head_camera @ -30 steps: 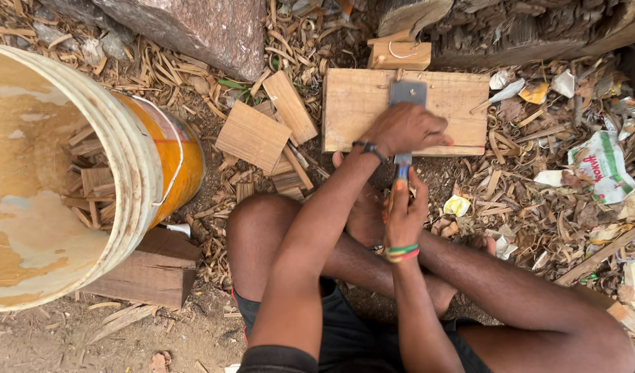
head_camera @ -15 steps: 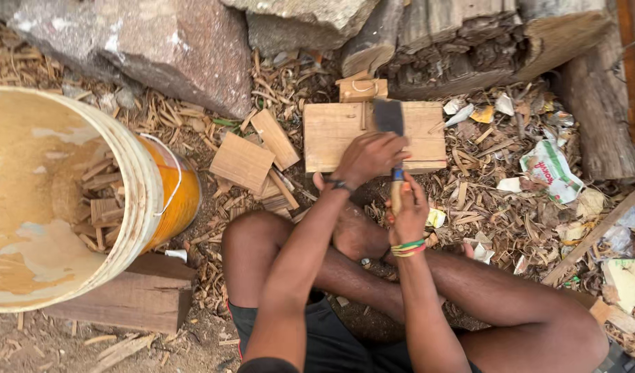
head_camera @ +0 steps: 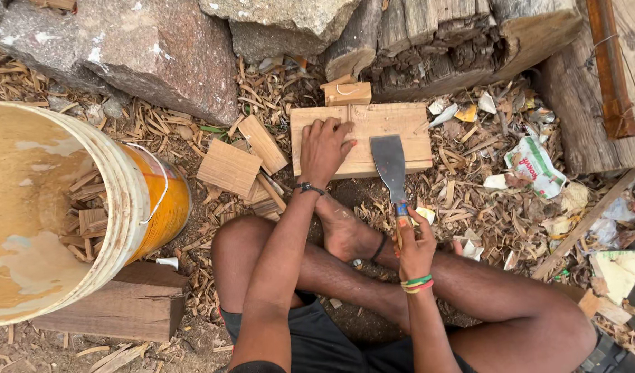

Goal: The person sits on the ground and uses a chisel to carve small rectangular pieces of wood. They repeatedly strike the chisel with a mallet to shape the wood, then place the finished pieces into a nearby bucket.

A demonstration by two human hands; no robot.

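Litter lies among the wood shavings on the right: a crumpled white wrapper (head_camera: 536, 164) with green and red print sits near the weathered beam (head_camera: 594, 103), with smaller white and yellow scraps scattered around it; at the left a big cream-and-orange bucket (head_camera: 134, 207) lies tipped on its side, its mouth facing the camera, with short wooden offcuts (head_camera: 86, 221) piled inside; it rests against a dark wood block (head_camera: 117, 307). The left hand (head_camera: 324, 148) presses flat, fingers spread, on the left part of a pale wooden board (head_camera: 407, 124) lying on the ground before the rocks (head_camera: 158, 48); the right hand (head_camera: 414, 245) is clamped round the handle of a broad-bladed chisel (head_camera: 390, 162), whose blade lies on the board's right half; the hands are well apart. Loose flat wood pieces (head_camera: 229, 168) lie between bucket and board.
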